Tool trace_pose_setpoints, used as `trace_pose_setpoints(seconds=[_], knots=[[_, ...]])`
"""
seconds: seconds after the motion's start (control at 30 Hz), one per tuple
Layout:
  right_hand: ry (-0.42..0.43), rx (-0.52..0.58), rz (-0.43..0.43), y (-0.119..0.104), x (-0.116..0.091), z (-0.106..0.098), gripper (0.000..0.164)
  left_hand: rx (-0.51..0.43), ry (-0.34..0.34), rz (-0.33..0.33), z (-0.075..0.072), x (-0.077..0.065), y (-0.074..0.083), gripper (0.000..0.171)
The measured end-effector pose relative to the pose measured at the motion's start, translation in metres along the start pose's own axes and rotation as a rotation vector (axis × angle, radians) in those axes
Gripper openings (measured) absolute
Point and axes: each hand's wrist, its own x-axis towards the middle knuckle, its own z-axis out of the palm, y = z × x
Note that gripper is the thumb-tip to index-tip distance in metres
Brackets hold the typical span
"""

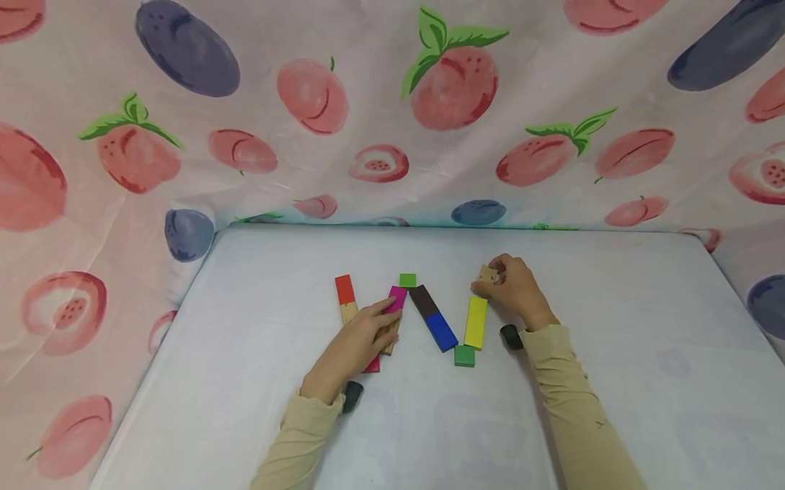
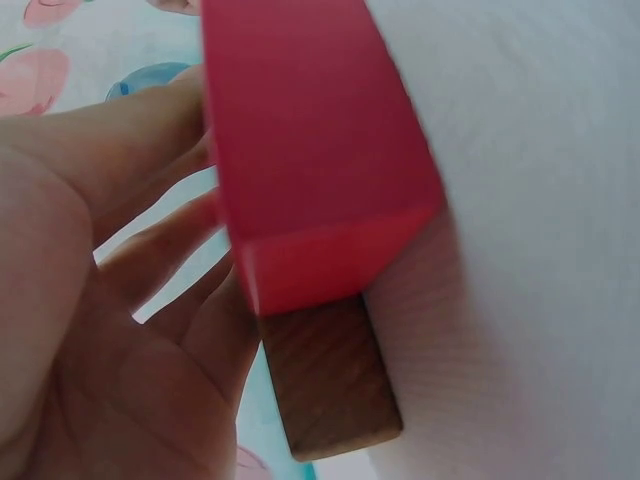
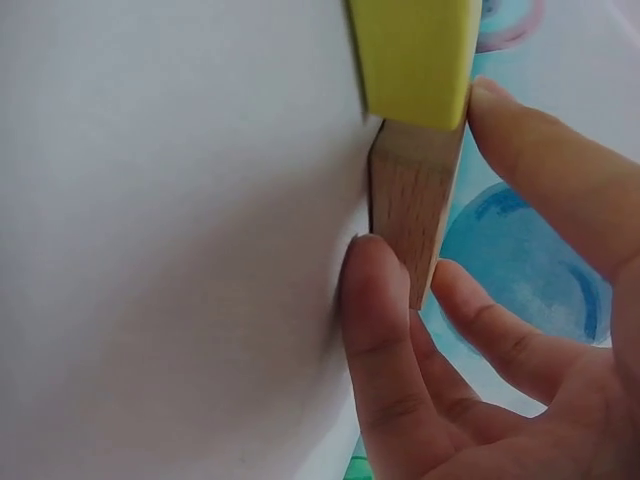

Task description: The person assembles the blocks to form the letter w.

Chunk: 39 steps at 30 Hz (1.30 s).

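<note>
With its thumb and fingers, my right hand (image 1: pixel 517 291) pinches a small plain wooden block (image 1: pixel 487 273) just beyond the far end of a yellow block (image 1: pixel 475 322). In the right wrist view that wooden block (image 3: pixel 408 210) meets the yellow block's end, low at the white surface. My left hand (image 1: pixel 357 341) lies over the left part of the zigzag, its extended fingers touching the magenta block (image 1: pixel 397 298) and the plain wooden block (image 1: pixel 387 347) below it. Partly under this hand is a red block (image 1: pixel 372 365), large in the left wrist view beside a brown wooden block (image 2: pixel 330 380).
A light red block (image 1: pixel 345 289) and a tan one (image 1: pixel 348 311) form the left stroke. A light green block (image 1: pixel 407 280), a dark brown block (image 1: pixel 424 301), a blue block (image 1: pixel 441 332) and a green block (image 1: pixel 464 356) run between the hands. Fruit-patterned cloth (image 1: pixel 385 79) hangs behind the table.
</note>
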Motion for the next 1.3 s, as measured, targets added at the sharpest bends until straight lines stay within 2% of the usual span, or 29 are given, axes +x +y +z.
trace_pose_setpoints(seconds=[1.3], knots=[[-0.030, 0.001, -0.018, 0.0057, -0.0014, 0.0015, 0.057, -0.003, -0.021, -0.013, -0.0011, 0.0015, -0.0012, 0.046]])
